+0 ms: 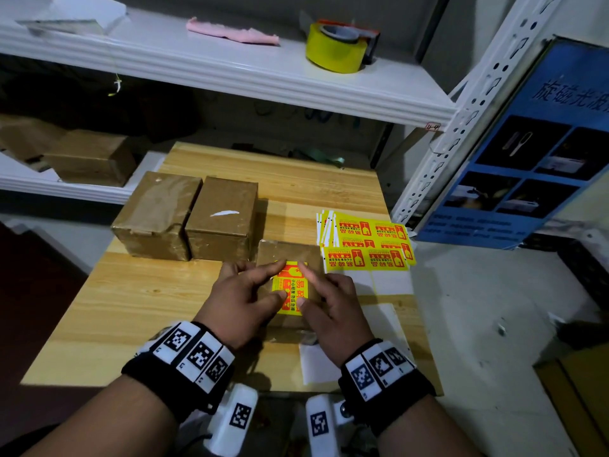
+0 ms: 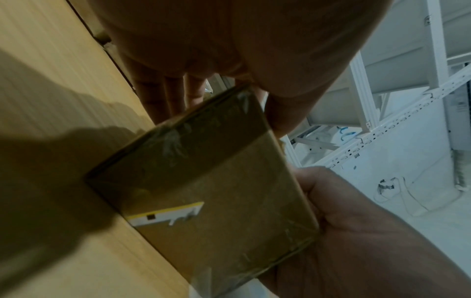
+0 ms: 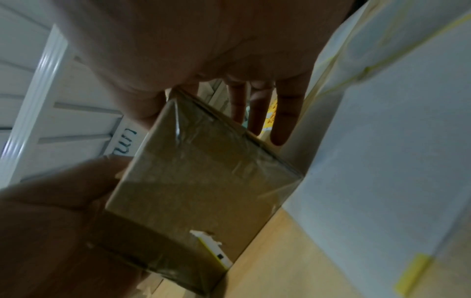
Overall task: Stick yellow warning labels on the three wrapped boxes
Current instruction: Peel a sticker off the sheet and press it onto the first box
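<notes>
**Both hands press a yellow label on the nearest box**

In the head view, the near wrapped box point(image 1: 290, 258) lies low in the centre of the frame on the wooden worktop point(image 1: 131, 301). A yellow warning label point(image 1: 291, 288) lies flat on its top face. The left hand point(image 1: 242, 301) and the right hand point(image 1: 333, 305) rest on it from either side, fingers stretched and pressing the label down; neither grip is closed around anything. The left edge of the label is under the left fingertips, the right edge under the right ones.

Two more wrapped boxes, the left box point(image 1: 155, 216) and the middle box point(image 1: 224, 219), stand touching side by side, above and left of the near box. No label shows on their tops.

The stack of label sheets point(image 1: 365, 242) lies just right of the near box, close to the right edge of the worktop. Empty white backing sheets point(image 1: 385, 318) lie below the stack.

Free worktop is at the left and lower left of the frame. A white shelf point(image 1: 230, 70) crosses the top, carrying a yellow tape roll point(image 1: 336, 49).
</notes>
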The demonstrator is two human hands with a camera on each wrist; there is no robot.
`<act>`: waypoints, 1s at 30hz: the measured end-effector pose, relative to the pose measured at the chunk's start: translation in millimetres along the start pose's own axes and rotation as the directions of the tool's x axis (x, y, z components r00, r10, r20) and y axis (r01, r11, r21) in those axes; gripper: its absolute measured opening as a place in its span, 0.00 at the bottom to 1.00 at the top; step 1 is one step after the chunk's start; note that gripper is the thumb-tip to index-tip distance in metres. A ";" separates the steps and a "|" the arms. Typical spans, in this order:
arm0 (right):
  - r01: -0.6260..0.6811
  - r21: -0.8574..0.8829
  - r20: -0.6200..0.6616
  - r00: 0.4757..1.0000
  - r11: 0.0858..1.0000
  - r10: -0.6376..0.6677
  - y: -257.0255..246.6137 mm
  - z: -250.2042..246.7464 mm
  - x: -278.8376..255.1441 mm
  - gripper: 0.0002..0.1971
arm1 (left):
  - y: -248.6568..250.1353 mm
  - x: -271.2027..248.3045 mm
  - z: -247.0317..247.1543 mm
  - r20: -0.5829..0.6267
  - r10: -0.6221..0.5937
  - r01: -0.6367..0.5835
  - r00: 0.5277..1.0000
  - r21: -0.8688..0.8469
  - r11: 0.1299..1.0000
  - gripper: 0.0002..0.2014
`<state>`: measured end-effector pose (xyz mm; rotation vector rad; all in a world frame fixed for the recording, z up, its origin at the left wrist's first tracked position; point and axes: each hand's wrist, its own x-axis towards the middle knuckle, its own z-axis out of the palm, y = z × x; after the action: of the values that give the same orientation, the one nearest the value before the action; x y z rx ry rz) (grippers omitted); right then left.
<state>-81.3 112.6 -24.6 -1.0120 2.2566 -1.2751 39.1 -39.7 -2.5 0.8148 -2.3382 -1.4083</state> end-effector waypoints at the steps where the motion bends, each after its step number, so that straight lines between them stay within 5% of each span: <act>1: -0.003 -0.018 -0.001 1.000 1.000 0.003 -0.2 1.2 -0.2 0.30 | -0.5 -0.3 1.3 0.003 -0.008 0.008 1.000 0.004 1.000 0.26; 6: -0.007 -0.109 -0.027 1.000 0.994 0.004 0.1 8.1 -0.8 0.34 | -4.7 -0.4 6.7 0.142 -0.008 0.005 0.990 0.017 1.000 0.37; 11: -0.032 -0.117 -0.052 0.998 0.993 0.026 -1.0 9.2 0.2 0.34 | -5.7 4.7 10.8 0.116 -0.066 0.092 0.991 -0.233 0.968 0.47; 14: -0.119 0.041 -0.129 0.984 0.992 0.124 -5.1 8.7 6.0 0.29 | -6.4 5.0 16.0 0.045 -0.221 0.221 0.974 -0.386 0.896 0.41; 20: -0.288 0.150 -0.128 0.943 0.946 0.308 6.5 26.1 20.5 0.33 | -0.2 6.3 18.2 -0.065 -0.219 0.210 0.973 -0.124 0.970 0.26; 25: -0.302 0.073 -0.135 0.941 0.951 0.309 1.0 19.9 24.7 0.36 | -4.2 6.7 17.5 -0.057 -0.237 0.229 0.970 -0.127 0.965 0.22; 30: -0.238 0.073 -0.122 0.962 0.969 0.245 2.7 15.4 25.7 0.27 | -0.2 7.7 14.7 -0.064 -0.254 0.241 0.965 -0.164 0.957 0.15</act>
<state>-90.5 85.6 -34.1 -0.6248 2.3384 -1.3236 25.5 -34.0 -10.1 1.1297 -2.0898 -1.5972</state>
